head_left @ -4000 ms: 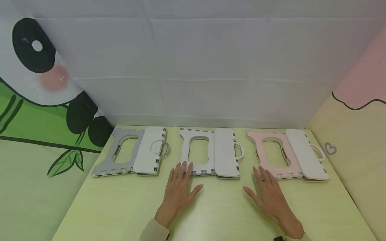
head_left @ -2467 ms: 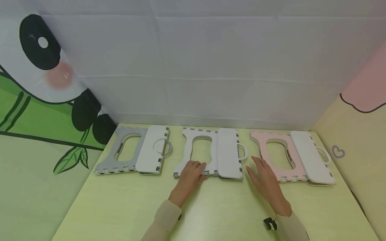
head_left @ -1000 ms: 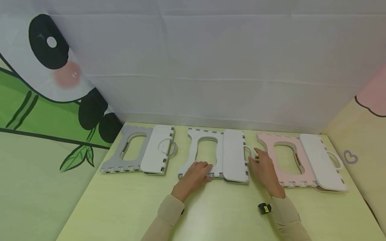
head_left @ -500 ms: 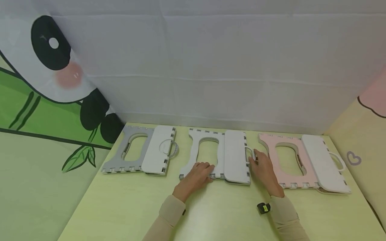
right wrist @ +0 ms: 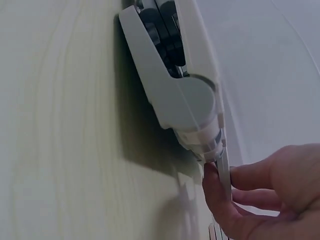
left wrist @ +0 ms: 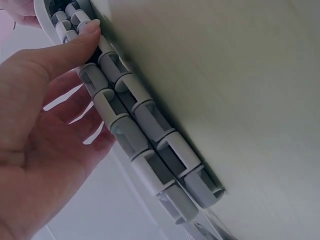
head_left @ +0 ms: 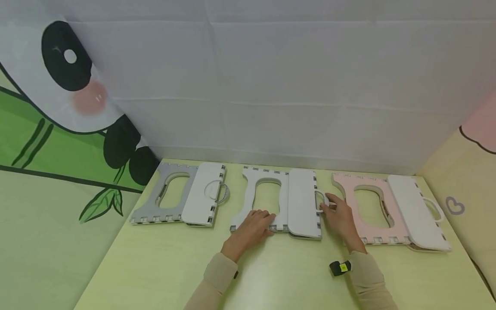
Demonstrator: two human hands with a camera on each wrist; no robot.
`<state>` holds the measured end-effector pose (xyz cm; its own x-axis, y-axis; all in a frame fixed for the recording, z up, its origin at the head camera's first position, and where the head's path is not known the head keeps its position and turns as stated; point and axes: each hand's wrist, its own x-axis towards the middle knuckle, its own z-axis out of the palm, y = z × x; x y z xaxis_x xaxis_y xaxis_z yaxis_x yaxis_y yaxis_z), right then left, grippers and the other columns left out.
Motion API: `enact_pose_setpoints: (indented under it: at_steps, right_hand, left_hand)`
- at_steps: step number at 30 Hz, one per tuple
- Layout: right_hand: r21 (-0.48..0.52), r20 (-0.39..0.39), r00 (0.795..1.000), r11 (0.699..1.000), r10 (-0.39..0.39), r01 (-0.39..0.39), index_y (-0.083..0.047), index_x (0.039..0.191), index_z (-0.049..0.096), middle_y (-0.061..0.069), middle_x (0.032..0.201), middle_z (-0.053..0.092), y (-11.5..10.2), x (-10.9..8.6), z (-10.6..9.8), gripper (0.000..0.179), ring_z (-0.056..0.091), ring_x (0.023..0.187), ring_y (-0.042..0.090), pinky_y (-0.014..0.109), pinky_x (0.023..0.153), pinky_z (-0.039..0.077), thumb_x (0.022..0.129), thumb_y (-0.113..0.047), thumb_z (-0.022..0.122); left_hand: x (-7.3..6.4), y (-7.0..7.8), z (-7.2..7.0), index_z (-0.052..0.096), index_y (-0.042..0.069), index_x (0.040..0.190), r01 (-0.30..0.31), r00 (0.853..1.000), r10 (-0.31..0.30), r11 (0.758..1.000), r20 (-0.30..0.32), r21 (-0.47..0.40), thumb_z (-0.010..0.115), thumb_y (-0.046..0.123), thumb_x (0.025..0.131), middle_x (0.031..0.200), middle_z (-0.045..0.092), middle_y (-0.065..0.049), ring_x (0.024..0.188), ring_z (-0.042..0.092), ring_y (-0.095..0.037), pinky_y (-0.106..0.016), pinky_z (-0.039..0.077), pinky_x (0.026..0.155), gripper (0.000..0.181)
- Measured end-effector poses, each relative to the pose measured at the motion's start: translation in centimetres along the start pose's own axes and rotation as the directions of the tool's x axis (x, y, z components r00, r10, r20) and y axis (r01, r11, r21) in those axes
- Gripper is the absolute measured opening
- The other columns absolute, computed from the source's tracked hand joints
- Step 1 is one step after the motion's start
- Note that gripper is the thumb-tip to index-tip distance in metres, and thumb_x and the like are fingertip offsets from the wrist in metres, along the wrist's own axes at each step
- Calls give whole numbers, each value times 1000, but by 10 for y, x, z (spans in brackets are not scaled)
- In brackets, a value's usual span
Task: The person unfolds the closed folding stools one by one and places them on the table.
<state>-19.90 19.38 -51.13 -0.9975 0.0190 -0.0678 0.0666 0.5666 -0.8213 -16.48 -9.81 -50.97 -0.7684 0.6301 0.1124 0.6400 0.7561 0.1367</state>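
Observation:
A white folding stool (head_left: 302, 202) lies folded flat in the middle of the table. My left hand (head_left: 252, 228) grips its near edge. In the left wrist view, the thumb presses the hinged edge (left wrist: 137, 117) while the fingers reach over the top face. At the stool's right side, my right hand (head_left: 339, 217) pinches the white loop handle (head_left: 320, 193). The right wrist view shows the thumb and a finger on either side of this thin handle (right wrist: 225, 180). The stool's underside is hidden in the head view.
A grey-and-white folding stool (head_left: 202, 193) lies to the left, and a pink-and-white one (head_left: 416, 211) to the right, close beside my right hand. Behind the pale yellow table (head_left: 162, 267) hangs a white cloth (head_left: 271, 86). Printed panels stand at both sides.
My left hand has gone from lying flat to gripping the white stool's near edge. My right hand has moved from beside the pink stool to the white stool's handle and now pinches it.

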Motion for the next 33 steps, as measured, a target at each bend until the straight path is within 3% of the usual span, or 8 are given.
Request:
enact_pose_setpoints:
  at_steps: [21,29,33]
  right_hand:
    - [69,14,997,995,71,-72,4,146,50,32,143,52,-3,-3,-8,49,56,129,44,52,103,49,102,-11,66]
    - [95,13,996,991,88,-89,2,147,50,28,140,56,-5,-2,-13,50,62,120,36,26,85,56,102,-12,66]
    - [108,16,998,992,65,-67,4,146,50,29,138,56,-9,-3,-18,49,63,118,37,23,81,57,102,-11,65]
  left_hand:
    - [-3,6,-1,64,9,127,5,1000,-5,1000,-16,4,79,28,91,115,69,-6,103,63,-22,-35,51,94,43]
    - [-5,7,1,64,9,130,1,999,0,1000,-52,14,78,31,92,118,69,-5,104,63,-21,-34,51,93,46]
    - [-5,8,1,64,9,130,-12,996,13,1000,-87,8,79,31,91,118,69,-5,104,63,-21,-34,51,93,47]
